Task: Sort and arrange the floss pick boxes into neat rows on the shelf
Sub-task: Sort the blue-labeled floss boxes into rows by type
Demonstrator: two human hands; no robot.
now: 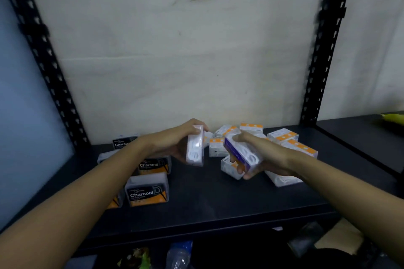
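Both hands are up over the dark flat shelf [218, 205] at mid-frame, each busy with a box. The left hand [172, 143] has its fingers curled over the top of a clear plastic box of white floss picks [195, 148], thumb beneath, holding it up on end just above the shelf, probably so it can be checked before it joins a row. The right hand [262, 155] grasps a clear box with a purple label [239, 155], tilted on a slant, fingers wrapped under its lower end; it looks picked out of the loose heap of orange-labelled clear boxes [284, 136] lying every which way right of centre. At lower left the black-and-orange Charcoal boxes [147, 191] stand label-forward, one behind another, roughly grouped, so I'd say the sorting by kind is begun there while the heap on the right is not yet lined up.
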